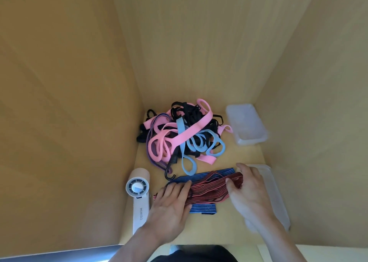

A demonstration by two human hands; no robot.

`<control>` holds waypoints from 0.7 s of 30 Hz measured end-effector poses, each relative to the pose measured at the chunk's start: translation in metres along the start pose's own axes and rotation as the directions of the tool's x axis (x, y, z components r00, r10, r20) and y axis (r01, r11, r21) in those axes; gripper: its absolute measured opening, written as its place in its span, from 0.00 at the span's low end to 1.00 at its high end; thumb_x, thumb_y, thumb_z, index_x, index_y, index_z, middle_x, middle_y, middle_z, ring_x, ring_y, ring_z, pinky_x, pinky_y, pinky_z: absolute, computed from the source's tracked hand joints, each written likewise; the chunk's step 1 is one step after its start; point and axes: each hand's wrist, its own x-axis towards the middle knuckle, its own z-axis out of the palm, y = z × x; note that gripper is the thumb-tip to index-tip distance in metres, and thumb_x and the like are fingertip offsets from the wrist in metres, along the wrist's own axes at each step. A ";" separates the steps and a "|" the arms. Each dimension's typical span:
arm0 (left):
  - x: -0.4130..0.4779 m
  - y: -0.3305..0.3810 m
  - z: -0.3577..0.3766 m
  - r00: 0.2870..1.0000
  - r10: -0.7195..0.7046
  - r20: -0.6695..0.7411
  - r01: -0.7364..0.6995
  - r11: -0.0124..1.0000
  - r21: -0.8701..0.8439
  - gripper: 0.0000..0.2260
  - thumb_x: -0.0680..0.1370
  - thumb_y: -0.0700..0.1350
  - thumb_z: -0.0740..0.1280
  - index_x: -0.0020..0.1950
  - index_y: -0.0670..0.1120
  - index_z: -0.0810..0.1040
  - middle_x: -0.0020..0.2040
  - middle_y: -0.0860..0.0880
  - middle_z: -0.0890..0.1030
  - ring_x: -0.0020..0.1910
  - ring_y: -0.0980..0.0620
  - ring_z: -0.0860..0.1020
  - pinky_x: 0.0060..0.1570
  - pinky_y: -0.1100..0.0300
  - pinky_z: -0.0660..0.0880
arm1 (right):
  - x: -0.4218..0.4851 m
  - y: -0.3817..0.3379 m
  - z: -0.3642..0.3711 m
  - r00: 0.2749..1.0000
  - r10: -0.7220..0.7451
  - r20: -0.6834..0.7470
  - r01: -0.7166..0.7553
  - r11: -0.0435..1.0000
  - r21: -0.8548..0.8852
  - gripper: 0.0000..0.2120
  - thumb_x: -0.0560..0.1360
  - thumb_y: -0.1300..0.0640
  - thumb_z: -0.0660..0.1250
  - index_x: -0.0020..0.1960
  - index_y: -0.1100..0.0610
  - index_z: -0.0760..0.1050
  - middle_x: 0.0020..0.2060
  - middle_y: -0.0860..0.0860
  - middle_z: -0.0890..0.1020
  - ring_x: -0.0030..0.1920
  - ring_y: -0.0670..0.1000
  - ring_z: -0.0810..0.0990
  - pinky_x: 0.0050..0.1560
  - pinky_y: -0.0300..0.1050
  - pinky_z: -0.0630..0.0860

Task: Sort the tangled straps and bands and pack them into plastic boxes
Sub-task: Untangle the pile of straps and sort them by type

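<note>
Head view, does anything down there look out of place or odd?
Yes: a white handheld fan lies on its side at the left, neither strap nor box. The pile behind it is tangled, pink, blue and black bands knotted together. The left hand presses and the right hand grips the red strap.
</note>
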 end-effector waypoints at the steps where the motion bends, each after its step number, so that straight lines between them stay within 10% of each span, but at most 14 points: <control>1: 0.000 0.001 -0.001 1.000 0.000 0.001 0.000 1.000 0.001 0.29 0.82 0.59 0.46 0.82 0.50 0.54 0.73 0.52 0.67 0.73 0.50 0.63 0.75 0.53 0.58 | 0.000 -0.002 0.000 1.000 -0.007 0.000 0.007 1.000 0.003 0.26 0.78 0.48 0.67 0.74 0.51 0.68 0.67 0.49 0.71 0.69 0.53 0.68 0.70 0.52 0.68; 8: -0.001 0.009 -0.013 1.000 -0.023 0.005 0.023 1.000 -0.009 0.33 0.81 0.63 0.50 0.82 0.50 0.48 0.80 0.51 0.55 0.78 0.51 0.50 0.79 0.55 0.41 | -0.006 -0.022 0.001 0.990 -0.134 -0.041 0.137 0.988 0.069 0.18 0.77 0.54 0.69 0.66 0.51 0.74 0.59 0.43 0.70 0.66 0.50 0.69 0.68 0.52 0.70; 14: -0.014 0.004 -0.022 0.996 -0.083 -0.026 0.080 0.991 -0.110 0.35 0.80 0.64 0.54 0.82 0.51 0.47 0.80 0.54 0.52 0.79 0.55 0.46 0.78 0.57 0.46 | -0.012 -0.054 0.011 0.919 -0.386 -0.085 0.389 0.921 0.019 0.14 0.74 0.61 0.70 0.59 0.52 0.78 0.58 0.46 0.74 0.62 0.51 0.71 0.64 0.52 0.72; 18: -0.027 0.003 -0.032 0.990 -0.113 -0.081 0.095 0.974 -0.207 0.33 0.80 0.61 0.56 0.82 0.51 0.52 0.80 0.55 0.54 0.79 0.57 0.48 0.77 0.59 0.53 | -0.003 -0.078 0.033 0.792 -0.609 0.035 0.609 0.793 0.002 0.08 0.75 0.63 0.68 0.53 0.55 0.80 0.54 0.46 0.76 0.57 0.48 0.74 0.64 0.36 0.67; 21: -0.038 0.004 -0.042 0.982 -0.128 -0.141 0.079 0.947 -0.311 0.31 0.79 0.56 0.60 0.80 0.51 0.56 0.77 0.56 0.59 0.77 0.58 0.55 0.73 0.60 0.61 | 0.009 -0.099 0.058 0.667 -0.716 0.206 0.733 0.680 -0.011 0.11 0.78 0.61 0.62 0.54 0.54 0.82 0.53 0.45 0.79 0.55 0.47 0.74 0.58 0.41 0.72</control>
